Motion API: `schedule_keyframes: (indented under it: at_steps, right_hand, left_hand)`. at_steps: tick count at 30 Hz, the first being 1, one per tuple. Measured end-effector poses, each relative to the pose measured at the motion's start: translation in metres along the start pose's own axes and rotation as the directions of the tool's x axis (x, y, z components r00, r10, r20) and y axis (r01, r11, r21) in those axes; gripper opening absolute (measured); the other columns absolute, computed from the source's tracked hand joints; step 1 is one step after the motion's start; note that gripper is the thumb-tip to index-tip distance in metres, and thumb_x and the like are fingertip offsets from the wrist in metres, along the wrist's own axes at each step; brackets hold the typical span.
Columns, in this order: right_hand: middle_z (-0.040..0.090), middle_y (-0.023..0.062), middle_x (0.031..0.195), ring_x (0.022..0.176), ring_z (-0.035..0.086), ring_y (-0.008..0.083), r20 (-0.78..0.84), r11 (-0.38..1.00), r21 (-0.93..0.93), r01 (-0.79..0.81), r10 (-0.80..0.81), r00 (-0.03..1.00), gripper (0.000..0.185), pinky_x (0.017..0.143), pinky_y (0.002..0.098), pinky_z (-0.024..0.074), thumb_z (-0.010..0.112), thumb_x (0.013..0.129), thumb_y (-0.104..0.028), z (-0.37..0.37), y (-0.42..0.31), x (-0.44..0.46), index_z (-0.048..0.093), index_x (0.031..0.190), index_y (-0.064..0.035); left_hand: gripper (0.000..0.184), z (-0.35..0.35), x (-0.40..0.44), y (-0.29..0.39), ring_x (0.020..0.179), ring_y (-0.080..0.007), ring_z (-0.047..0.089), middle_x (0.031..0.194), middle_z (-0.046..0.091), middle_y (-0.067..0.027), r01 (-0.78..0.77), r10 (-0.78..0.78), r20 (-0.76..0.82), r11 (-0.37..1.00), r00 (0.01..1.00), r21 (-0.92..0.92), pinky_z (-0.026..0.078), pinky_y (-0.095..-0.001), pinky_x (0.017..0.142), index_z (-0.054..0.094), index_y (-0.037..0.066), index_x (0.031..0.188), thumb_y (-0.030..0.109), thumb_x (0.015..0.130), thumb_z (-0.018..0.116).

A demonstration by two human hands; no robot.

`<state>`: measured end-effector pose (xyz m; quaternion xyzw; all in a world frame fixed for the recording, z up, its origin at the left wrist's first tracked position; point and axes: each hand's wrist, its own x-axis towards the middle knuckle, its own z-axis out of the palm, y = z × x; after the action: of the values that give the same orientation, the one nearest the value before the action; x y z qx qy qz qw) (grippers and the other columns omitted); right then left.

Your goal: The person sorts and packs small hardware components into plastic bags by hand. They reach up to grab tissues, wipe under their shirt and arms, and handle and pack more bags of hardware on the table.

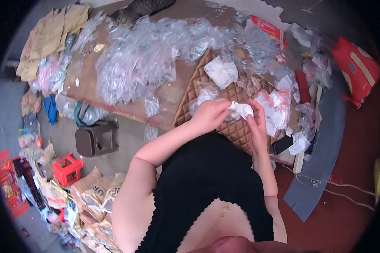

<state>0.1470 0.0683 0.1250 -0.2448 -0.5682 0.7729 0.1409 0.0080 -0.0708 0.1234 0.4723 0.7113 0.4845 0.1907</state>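
My left hand (211,114) is closed, its fingertips pinching the left end of a crumpled white piece (241,109) that looks like tissue or thin paper. On the other end, the fingers and thumb of my right hand (258,122) grip the same piece. Both hands are above a brown quilted mat (207,78) at the table's near edge. Close to my left hand lies a clear plastic bag (206,92). Beyond it is a white packet (221,72). Right of my right hand are loose papers (278,110), some with reddish print.
Clear plastic bags (139,63) spread over the brown table (82,80); a tabby cat (135,12) lies at the far edge. A dark phone (283,144) rests near the right. On the floor stand a brown stool (86,141), a red stool (67,168) and paper sacks (95,192).
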Motion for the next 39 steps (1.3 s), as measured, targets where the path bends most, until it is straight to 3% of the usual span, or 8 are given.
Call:
schedule_keyframes:
  at_steps: [3,7,12,15,22,30,34,39]
  right_hand:
    - [0.058,0.0056,0.122,0.111,0.055,0.0145,0.062,0.99,-0.089,0.111,-0.105,0.993,0.043,0.096,0.0292,0.0431,0.057,0.095,-0.013,0.003,-0.003,-0.003,0.046,0.135,-0.0045]
    - [0.063,0.0043,0.109,0.101,0.058,0.0117,0.03,0.968,-0.217,-0.124,0.134,0.991,0.031,0.09,0.0247,0.0446,0.066,0.087,-0.005,0.001,0.001,-0.002,0.061,0.118,-0.0012]
    - [0.063,0.0038,0.104,0.096,0.057,0.0103,-0.008,0.859,-0.512,0.009,-0.015,1.0,0.022,0.086,0.0239,0.0449,0.064,0.088,-0.004,-0.033,0.011,-0.005,0.062,0.11,-0.0003]
    - [0.062,0.0031,0.103,0.096,0.056,0.0106,-0.141,0.856,-0.516,-0.027,-0.054,0.989,0.021,0.085,0.0239,0.0446,0.062,0.089,-0.003,-0.061,0.008,-0.015,0.061,0.11,0.0001]
    - [0.059,0.0039,0.111,0.103,0.053,0.0129,-0.372,0.876,-0.413,-0.249,0.087,0.924,0.029,0.092,0.0262,0.0413,0.061,0.092,-0.012,-0.121,0.043,-0.056,0.056,0.119,-0.0023]
    - [0.06,0.003,0.108,0.092,0.057,0.0094,-0.353,0.895,-0.281,-0.346,0.239,0.905,0.032,0.074,0.0228,0.0484,0.061,0.092,-0.009,-0.101,0.048,-0.064,0.055,0.123,-0.0034]
    - [0.06,0.0033,0.107,0.091,0.057,0.0093,-0.351,0.909,-0.301,-0.288,0.176,0.92,0.03,0.076,0.0225,0.0479,0.061,0.092,-0.008,-0.104,0.047,-0.062,0.057,0.121,-0.0032]
    - [0.059,0.0038,0.112,0.096,0.057,0.0107,-0.377,0.885,-0.331,-0.328,0.195,0.905,0.035,0.077,0.0241,0.0474,0.06,0.092,-0.009,-0.101,0.044,-0.06,0.054,0.126,-0.0036]
  left_hand:
    - [0.01,0.004,-0.006,-0.003,0.078,-0.0372,0.061,0.082,0.063,-0.0156,0.003,-0.004,-0.017,0.996,1.0,-0.09,0.048,-0.0448,0.065,0.06,0.004,0.091,0.011,0.084,0.06]
    - [0.023,0.0,-0.014,0.002,0.084,-0.0292,0.068,0.088,0.068,-0.0122,0.216,-0.217,0.058,0.976,0.975,0.018,0.052,-0.036,0.069,0.059,0.008,0.104,0.015,0.085,0.068]
    - [0.031,-0.028,-0.026,-0.014,0.084,-0.0234,0.069,0.09,0.07,-0.0084,0.11,-0.108,-0.087,0.994,0.99,0.023,0.052,-0.0323,0.072,0.059,0.008,0.111,0.017,0.084,0.071]
    - [0.031,-0.049,-0.047,-0.036,0.091,-0.0249,0.068,0.098,0.069,-0.0098,0.339,-0.348,-0.092,0.935,0.933,-0.102,0.052,-0.0333,0.081,0.062,0.007,0.113,0.015,0.085,0.07]
    - [0.029,-0.04,-0.104,-0.058,0.112,-0.0285,0.058,0.116,0.061,-0.0106,0.224,-0.166,0.378,0.968,0.911,-0.113,0.046,-0.0356,0.095,0.064,0.009,0.116,0.02,0.089,0.065]
    - [0.022,-0.017,-0.078,-0.062,0.115,-0.0247,0.056,0.119,0.062,-0.01,0.245,-0.045,0.446,0.883,0.894,-0.401,0.041,-0.0365,0.101,0.067,0.007,0.112,0.014,0.093,0.06]
    - [0.013,-0.016,-0.056,-0.07,0.104,-0.0244,0.061,0.104,0.065,-0.0084,0.135,0.109,0.489,0.889,0.865,-0.438,0.045,-0.0359,0.092,0.067,0.006,0.099,0.015,0.091,0.062]
    - [0.009,-0.012,-0.046,-0.079,0.089,-0.0279,0.061,0.089,0.06,-0.0098,0.158,-0.049,0.474,0.968,0.879,-0.193,0.047,-0.037,0.078,0.058,0.005,0.088,0.012,0.088,0.063]
